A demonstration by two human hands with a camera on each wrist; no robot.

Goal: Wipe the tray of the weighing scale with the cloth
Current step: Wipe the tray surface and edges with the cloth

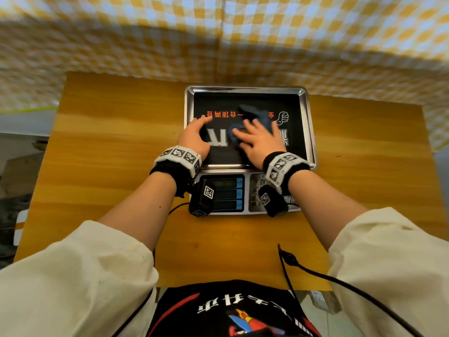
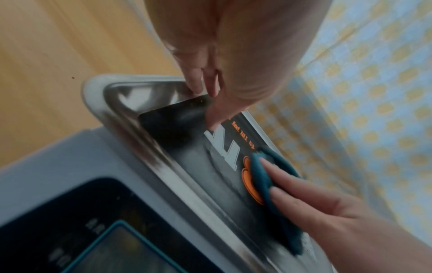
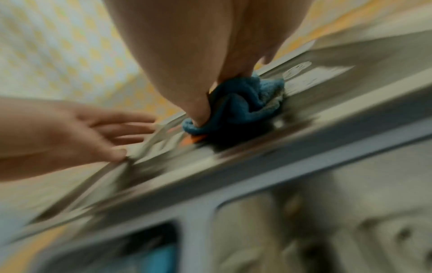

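The weighing scale [image 1: 226,193] stands on a wooden table, display toward me. Its steel tray [image 1: 245,88] is lined with a black sheet printed in orange and white. A blue cloth [image 1: 257,116] lies near the tray's middle. My right hand [image 1: 252,130] presses down on it, the cloth [image 3: 240,109] bunched between thumb and fingers. The picture is smeared around that hand. My left hand [image 1: 199,125] lies flat on the left part of the tray, fingers straight [image 2: 210,88], holding nothing. In the left wrist view the cloth [image 2: 259,175] covers part of an orange mark.
The wooden table [image 1: 109,147] has bare surface left, right and in front of the scale. A yellow-and-white checked cloth [image 1: 218,32] hangs behind it. A black cable [image 1: 315,271] trails over the near edge on the right. Dim clutter [image 1: 14,190] sits beyond the table's left side.
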